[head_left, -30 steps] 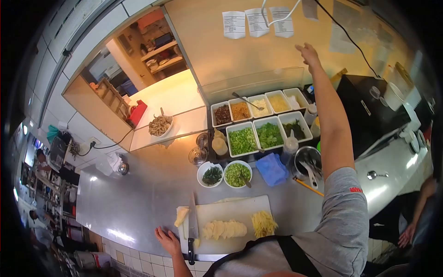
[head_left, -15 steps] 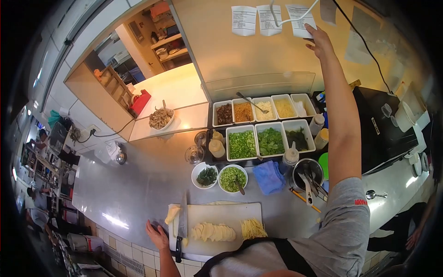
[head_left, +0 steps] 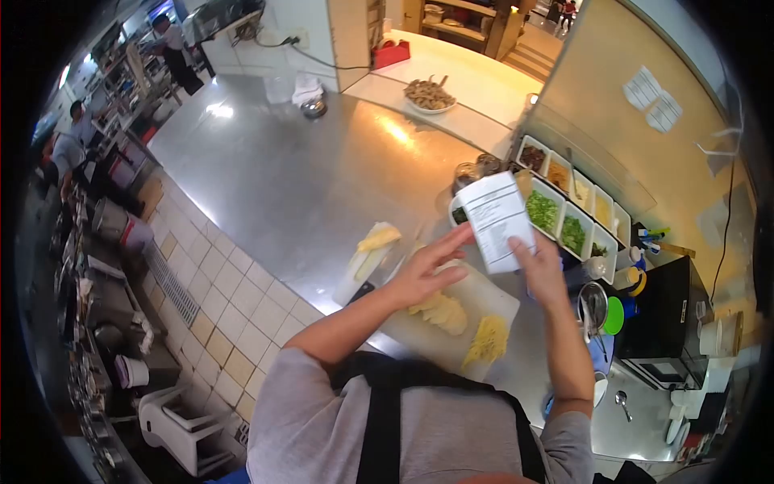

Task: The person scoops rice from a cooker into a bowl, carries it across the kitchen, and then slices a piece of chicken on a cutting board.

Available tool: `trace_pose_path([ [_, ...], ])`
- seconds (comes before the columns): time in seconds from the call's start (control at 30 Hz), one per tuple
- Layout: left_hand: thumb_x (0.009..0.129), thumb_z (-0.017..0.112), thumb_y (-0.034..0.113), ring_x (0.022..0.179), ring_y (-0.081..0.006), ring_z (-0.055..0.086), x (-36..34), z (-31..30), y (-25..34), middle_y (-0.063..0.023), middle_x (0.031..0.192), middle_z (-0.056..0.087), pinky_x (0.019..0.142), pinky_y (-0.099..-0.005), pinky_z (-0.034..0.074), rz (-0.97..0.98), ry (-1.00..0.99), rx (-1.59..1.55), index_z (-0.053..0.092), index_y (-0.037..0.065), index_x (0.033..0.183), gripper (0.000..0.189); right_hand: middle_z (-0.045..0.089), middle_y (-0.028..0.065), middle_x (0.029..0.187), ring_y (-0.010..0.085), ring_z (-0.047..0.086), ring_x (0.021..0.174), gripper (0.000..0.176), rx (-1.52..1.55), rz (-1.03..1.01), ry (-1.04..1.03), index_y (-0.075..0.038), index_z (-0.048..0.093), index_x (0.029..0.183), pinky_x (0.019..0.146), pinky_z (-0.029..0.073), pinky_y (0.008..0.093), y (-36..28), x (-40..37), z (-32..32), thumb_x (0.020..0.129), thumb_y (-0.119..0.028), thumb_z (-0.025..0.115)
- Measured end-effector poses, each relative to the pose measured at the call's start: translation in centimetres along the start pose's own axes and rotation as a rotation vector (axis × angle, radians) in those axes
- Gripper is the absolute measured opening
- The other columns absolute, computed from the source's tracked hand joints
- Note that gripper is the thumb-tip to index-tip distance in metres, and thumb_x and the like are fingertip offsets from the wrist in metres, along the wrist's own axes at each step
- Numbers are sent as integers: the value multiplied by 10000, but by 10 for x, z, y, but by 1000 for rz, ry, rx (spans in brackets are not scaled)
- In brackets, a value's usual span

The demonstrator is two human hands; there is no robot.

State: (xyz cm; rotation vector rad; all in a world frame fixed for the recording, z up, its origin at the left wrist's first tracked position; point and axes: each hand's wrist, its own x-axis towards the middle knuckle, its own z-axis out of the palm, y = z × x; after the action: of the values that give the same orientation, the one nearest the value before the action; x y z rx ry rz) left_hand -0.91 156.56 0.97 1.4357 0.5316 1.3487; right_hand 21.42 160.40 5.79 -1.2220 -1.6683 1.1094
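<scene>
A printed order slip (head_left: 493, 219) is pinched in my right hand (head_left: 543, 273), thumb on its face, above the containers' near end. My left hand (head_left: 429, 270) reaches toward the slip's lower left side, fingers apart, holding nothing. Below lies a white cutting board (head_left: 498, 300), partly covered by my left arm and hand. On it are pale yellow slices (head_left: 443, 313) and a heap of thin pale shreds (head_left: 486, 340). A pale uncut piece (head_left: 377, 236) rests at the board's left end. Of the knife, only part of a black handle (head_left: 364, 290) shows.
White containers of chopped greens (head_left: 543, 211) and other toppings line the right. A heaped plate (head_left: 430, 95) stands on the ledge behind the steel counter (head_left: 274, 169). A black oven-like box (head_left: 657, 323) stands right. Two slips (head_left: 642, 87) hang on the wall. People (head_left: 173, 48) work far left.
My right hand has taken a slip off the wall and brought it down over the counter. My left hand has moved from beside the board up toward the slip. The view has turned left.
</scene>
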Motion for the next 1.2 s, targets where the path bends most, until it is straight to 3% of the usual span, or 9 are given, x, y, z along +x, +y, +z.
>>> trace_pose_path([
  [0.1,928,551,104,1103,-138,530,-1,-36,3,-54,1213,570,955,-308,413,-287,-8,-148,512,6,1266,354,628,45,900,91,568,788,256,-24,24,-25,-11,592,1123,686,482,247,-16,-15,63,924,-171,571],
  [0.2,920,538,55,998,-104,562,3,-109,-2,-59,1103,623,886,-274,449,-159,218,20,569,-20,1166,259,560,11,768,87,536,684,199,48,96,-20,-14,595,1072,639,461,224,-6,-17,100,914,-133,568],
  [0.4,818,560,-48,849,-156,626,19,-367,-83,-96,977,666,765,-287,500,-176,565,745,470,17,1307,502,565,19,763,83,527,655,175,50,220,177,1,601,1045,614,439,218,-2,-26,154,916,-109,559],
  [0.53,786,569,-28,879,-178,623,40,-466,-84,-127,1008,658,793,-292,485,-299,762,466,433,51,1350,585,588,31,786,82,537,669,172,-28,217,337,3,602,1044,603,448,223,-11,-39,176,917,-103,558],
  [0.7,768,591,18,939,-217,613,85,-537,-62,-146,1075,640,840,-315,466,-273,820,506,537,50,1270,506,606,38,788,92,550,650,163,-389,333,525,5,614,1007,581,459,237,-13,-79,175,912,-117,563],
  [0.87,763,624,73,1113,-312,541,154,-564,-42,-175,1193,589,1002,-380,380,28,981,870,641,78,1140,378,598,67,703,111,551,583,169,-552,428,681,4,613,988,534,455,268,-1,-123,167,906,-134,561],
  [1.03,739,633,116,1187,-429,452,236,-624,-59,-241,1209,559,1072,-430,315,110,688,1009,633,128,1165,426,627,109,725,188,586,575,141,-716,696,771,-13,614,958,529,460,312,-13,-138,176,885,-124,566],
  [1.17,728,617,140,1152,-385,499,292,-668,-98,-207,1176,601,1045,-401,347,122,751,1119,626,139,1198,470,620,126,721,194,577,574,118,-982,613,774,-5,624,916,541,458,326,-9,-148,172,852,-95,583],
  [1.2,706,614,138,1143,-393,505,299,-672,-102,-249,1168,584,1033,-402,359,33,770,1074,629,100,1179,475,622,163,762,279,602,650,114,-928,709,814,-12,630,907,605,470,367,-19,-140,176,840,-95,590],
])
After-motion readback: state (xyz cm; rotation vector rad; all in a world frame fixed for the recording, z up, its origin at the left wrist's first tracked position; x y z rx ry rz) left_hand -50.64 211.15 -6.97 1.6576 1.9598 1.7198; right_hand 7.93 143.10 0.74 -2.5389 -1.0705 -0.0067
